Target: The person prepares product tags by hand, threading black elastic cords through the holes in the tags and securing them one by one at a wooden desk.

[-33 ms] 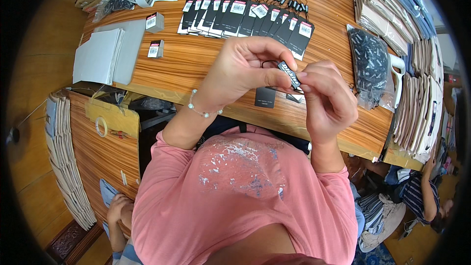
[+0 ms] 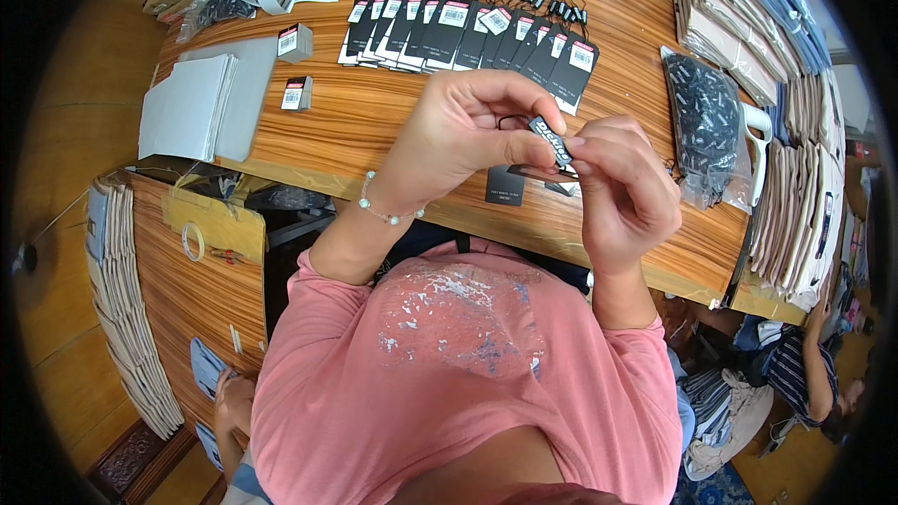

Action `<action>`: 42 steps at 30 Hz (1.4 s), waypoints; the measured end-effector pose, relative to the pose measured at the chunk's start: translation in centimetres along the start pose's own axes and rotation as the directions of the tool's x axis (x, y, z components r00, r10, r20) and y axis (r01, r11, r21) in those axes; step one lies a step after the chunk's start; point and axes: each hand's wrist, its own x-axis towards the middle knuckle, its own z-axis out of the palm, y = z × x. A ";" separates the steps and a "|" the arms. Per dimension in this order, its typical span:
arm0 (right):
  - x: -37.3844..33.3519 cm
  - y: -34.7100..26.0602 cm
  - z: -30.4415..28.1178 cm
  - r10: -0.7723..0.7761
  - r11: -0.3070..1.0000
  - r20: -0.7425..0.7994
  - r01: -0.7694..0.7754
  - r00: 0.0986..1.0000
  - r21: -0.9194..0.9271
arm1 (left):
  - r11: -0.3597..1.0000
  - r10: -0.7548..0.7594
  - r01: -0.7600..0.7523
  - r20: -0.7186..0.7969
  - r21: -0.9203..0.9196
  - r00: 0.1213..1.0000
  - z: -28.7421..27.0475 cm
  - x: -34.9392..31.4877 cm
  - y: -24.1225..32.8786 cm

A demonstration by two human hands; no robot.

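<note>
Above the table's near edge, a small black plastic string seal (image 2: 550, 142) with pale lettering is pinched in my left hand (image 2: 472, 122) between thumb and index finger. A thin black cord loops from it behind the fingers. My right hand (image 2: 629, 173) grips the lower end of the same seal with thumb and fingertips. Under my hands, a black hang tag (image 2: 505, 187) lies on the table; part of another tag is covered by my fingers. Farther back, a fanned row of black hang tags (image 2: 440, 42) with white stickers has cords and seals attached.
A clear bag of black seals (image 2: 702, 117) lies at right beside a white handheld tool (image 2: 758, 154). Folded garments (image 2: 795, 196) are stacked at far right. Two sticker stacks (image 2: 296, 93) and white sheets (image 2: 187, 108) sit at left. Another person's hand (image 2: 232, 402) shows lower left.
My hands and the seal stay almost in place, with a slight shift at the fingertips. At the lower left, the other person's hand has moved by the blue cloth.
</note>
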 end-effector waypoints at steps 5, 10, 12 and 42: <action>-0.1 0.2 0.2 0.017 1.000 -0.020 -0.017 1.000 -0.008 | 0.999 0.002 -0.001 -0.029 0.035 1.000 -0.1 0.1 -0.2; -0.7 1.4 -0.6 0.250 0.916 0.061 -0.257 0.966 0.308 | 0.985 0.057 -0.051 -0.035 0.166 0.998 -0.6 -0.2 1.0; -0.6 1.5 -0.7 0.378 0.856 0.096 -0.387 0.921 0.342 | 0.945 0.114 -0.089 -0.062 0.315 0.992 -0.7 -0.8 1.7; -0.9 3.5 3.5 0.712 0.278 0.334 -0.685 0.618 0.674 | 0.573 0.304 -0.108 -0.089 0.813 0.948 0.1 -2.6 -0.1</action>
